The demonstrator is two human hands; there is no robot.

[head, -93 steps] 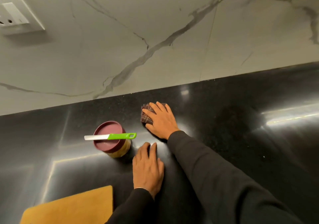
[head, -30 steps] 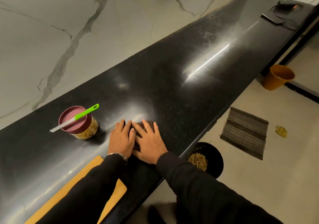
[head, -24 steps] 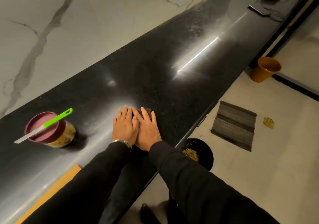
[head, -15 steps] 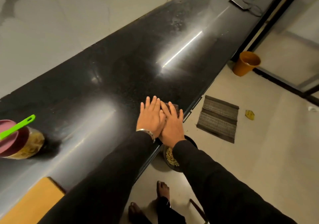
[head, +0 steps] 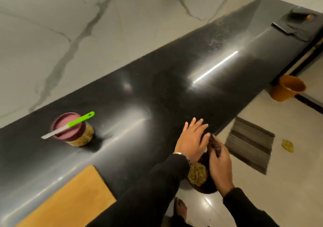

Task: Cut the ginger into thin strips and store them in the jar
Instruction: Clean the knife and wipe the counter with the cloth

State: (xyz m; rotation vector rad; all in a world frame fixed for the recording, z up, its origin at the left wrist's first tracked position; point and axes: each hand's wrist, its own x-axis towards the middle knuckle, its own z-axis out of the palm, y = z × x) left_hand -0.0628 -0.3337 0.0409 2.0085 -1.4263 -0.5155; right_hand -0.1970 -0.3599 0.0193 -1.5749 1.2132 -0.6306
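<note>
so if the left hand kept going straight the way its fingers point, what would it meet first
The left hand points up and right along the black countertop. That stretch looks bare as far as the picture shows; the dark items at the far end come first, though depth is unclear.

Left hand [head: 191,140] flat, fingers straight and spread, palm down. Right hand [head: 219,164] just beside it, fingers curled round a dark cloth [head: 215,144]. Both sleeves black.
</note>
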